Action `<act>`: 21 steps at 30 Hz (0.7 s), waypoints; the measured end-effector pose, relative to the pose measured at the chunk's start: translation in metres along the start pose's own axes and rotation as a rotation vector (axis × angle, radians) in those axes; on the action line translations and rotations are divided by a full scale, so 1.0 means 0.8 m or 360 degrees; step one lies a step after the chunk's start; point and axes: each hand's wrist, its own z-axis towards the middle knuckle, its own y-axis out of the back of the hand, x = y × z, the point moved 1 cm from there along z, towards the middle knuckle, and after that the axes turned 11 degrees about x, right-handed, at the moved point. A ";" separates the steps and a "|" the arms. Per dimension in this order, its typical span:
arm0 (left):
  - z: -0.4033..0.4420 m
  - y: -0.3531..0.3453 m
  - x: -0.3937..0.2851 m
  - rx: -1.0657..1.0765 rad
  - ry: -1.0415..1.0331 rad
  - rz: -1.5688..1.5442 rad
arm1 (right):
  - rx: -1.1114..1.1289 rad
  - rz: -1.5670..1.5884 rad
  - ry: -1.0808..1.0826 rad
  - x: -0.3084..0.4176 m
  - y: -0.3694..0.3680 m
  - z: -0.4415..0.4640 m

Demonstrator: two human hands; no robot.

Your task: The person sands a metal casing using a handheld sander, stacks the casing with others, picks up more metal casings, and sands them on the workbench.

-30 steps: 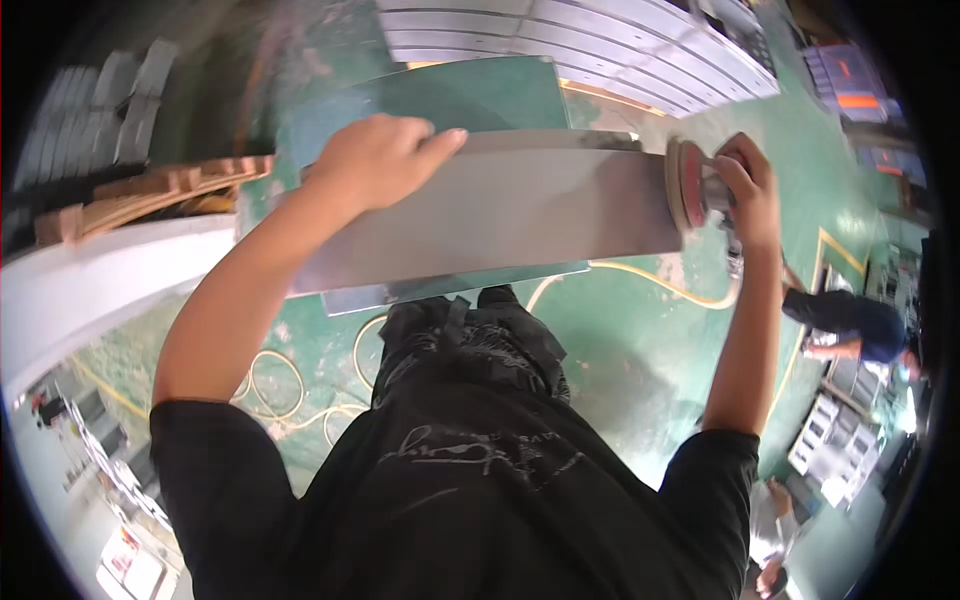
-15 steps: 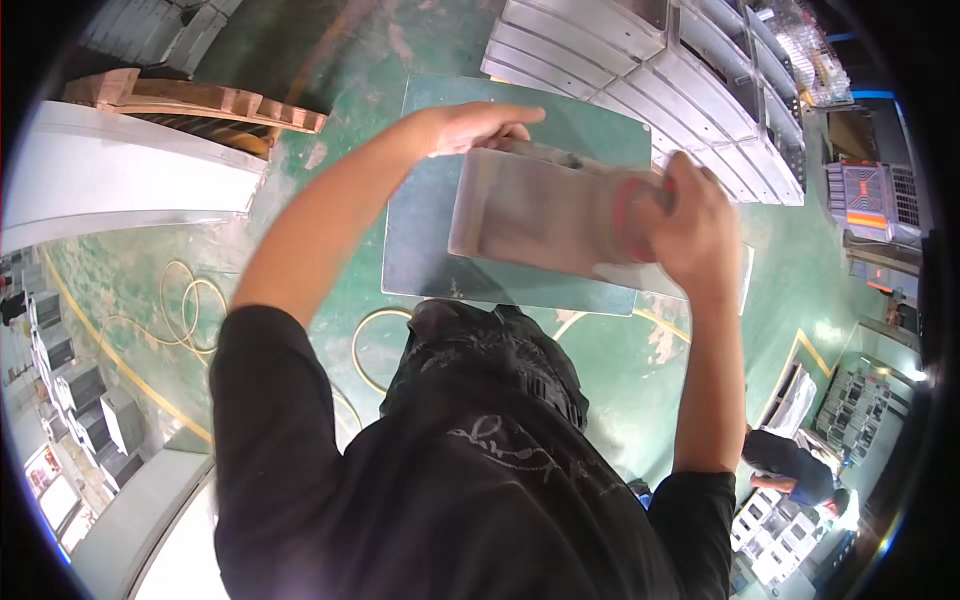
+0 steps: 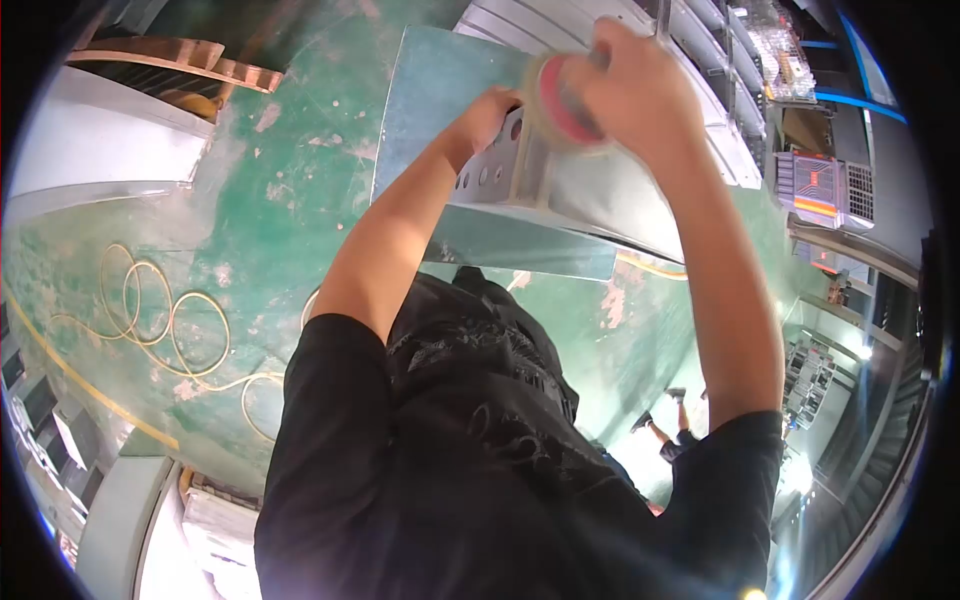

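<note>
A grey metal box [image 3: 610,190] lies on a flat grey-green board [image 3: 430,100], with round holes in the end panel [image 3: 490,172] that faces left. My left hand [image 3: 482,122] grips the upper far corner of that end, its fingertips partly hidden behind the edge. Over the box's top face, my right hand [image 3: 640,90] is closed around a round red-and-tan disc [image 3: 568,105]. The disc is smeared by motion, so its exact kind cannot be made out, nor whether it touches the metal.
Stacked metal cases [image 3: 725,130] stand just beyond the board at the right. A coiled yellowish hose [image 3: 200,335] lies on the green floor at the left. A wooden pallet [image 3: 180,58] is at the far left. Another person's legs [image 3: 665,425] show at lower right.
The box has turned, so its holed end now faces left. My left hand has shifted to that end's corner. My right hand has moved up and left with the disc.
</note>
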 end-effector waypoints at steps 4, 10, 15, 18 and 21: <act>-0.017 -0.019 -0.043 0.0170 -0.0150 0.0355 | 0.0044 -0.0179 0.0222 0.050 -0.020 -0.068; -0.018 -0.016 -0.039 0.0033 0.0092 0.0354 | 0.0201 -0.0011 -0.0090 0.008 0.012 0.027; -0.032 -0.031 -0.066 0.0171 0.0214 -0.0161 | 0.0115 -0.0117 0.0094 0.056 -0.014 -0.066; -0.035 -0.042 -0.081 0.0317 0.0382 -0.0563 | 0.0261 0.0003 0.0220 0.058 -0.020 -0.100; -0.036 -0.048 -0.093 0.0450 0.0520 -0.0887 | 0.0275 0.0165 0.0077 0.030 -0.009 -0.112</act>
